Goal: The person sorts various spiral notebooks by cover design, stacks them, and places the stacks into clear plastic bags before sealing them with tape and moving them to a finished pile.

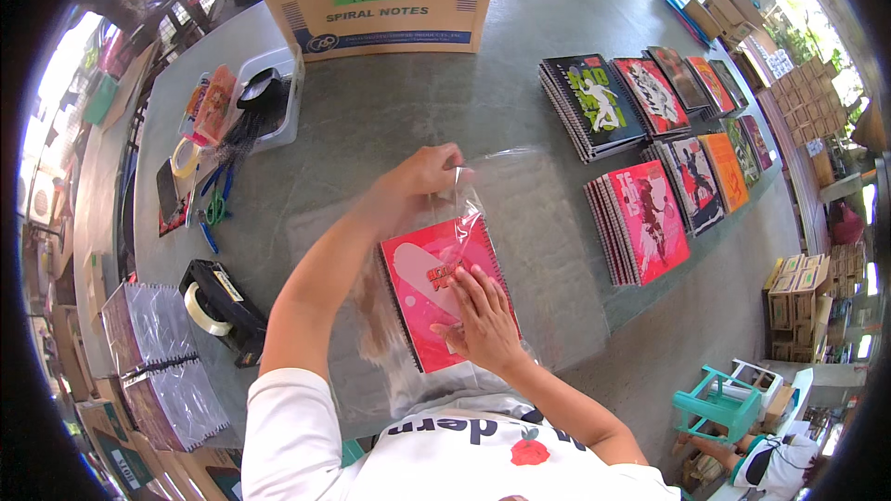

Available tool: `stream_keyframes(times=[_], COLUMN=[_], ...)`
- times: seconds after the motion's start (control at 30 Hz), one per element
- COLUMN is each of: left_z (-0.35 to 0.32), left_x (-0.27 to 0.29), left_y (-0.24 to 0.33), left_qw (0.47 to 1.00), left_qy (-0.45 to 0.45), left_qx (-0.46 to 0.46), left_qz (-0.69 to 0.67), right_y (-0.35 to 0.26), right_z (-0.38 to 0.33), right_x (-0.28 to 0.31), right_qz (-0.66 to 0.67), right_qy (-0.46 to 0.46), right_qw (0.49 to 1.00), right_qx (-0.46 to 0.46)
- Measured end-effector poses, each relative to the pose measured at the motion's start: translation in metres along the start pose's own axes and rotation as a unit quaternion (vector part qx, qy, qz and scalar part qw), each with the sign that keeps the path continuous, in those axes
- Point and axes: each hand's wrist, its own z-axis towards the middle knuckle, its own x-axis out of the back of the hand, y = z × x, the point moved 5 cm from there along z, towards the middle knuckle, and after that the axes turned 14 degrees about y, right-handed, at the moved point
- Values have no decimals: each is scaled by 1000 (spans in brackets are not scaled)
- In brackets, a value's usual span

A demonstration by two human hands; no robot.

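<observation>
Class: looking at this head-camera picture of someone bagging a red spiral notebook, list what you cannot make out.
- Head view: red notebook cover, partly hidden by right hand and glare on the clear bag.
- Left hand fingertips, curled behind the bag's edge.
- Clear tub contents: too small, jumbled.

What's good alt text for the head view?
A person's right hand presses a pink spiral notebook on a grey table while the left hand pinches its clear plastic sleeve. Notebook stacks lie right, a tape dispenser left.
</observation>
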Motion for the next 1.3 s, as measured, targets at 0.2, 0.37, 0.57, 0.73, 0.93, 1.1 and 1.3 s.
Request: stream_keyframes(times=[0.2, 0.37, 0.57, 0.73, 0.93, 1.1, 1.3], left_z=[-102, -206, -223, -218, -239, -281, -310], left_x=[68, 48, 27, 21, 28, 69, 119], left_y=[13, 20, 25, 28, 28, 8, 56], left_qw=[982, 948, 912, 906, 871, 777, 815], left_qy=[96, 221, 277, 274, 370, 447, 477], left_qx=[121, 212, 301, 324, 283, 293, 284], left_qz=[113, 87, -12, -11, -155, -332, -166], right_y=[14, 105, 76, 100, 159, 122, 147], right_z=[8, 15, 37, 14, 6, 11, 40], right_x=[3, 80, 117, 12, 39, 36, 50], right_qz=[31, 127, 89, 122, 387, 276, 306], right_qy=[58, 224, 150, -51, -43, -163, -182], right_qw=[998, 931, 959, 959, 790, 847, 893], right_qx=[-26, -259, -223, -250, -474, -425, -275])
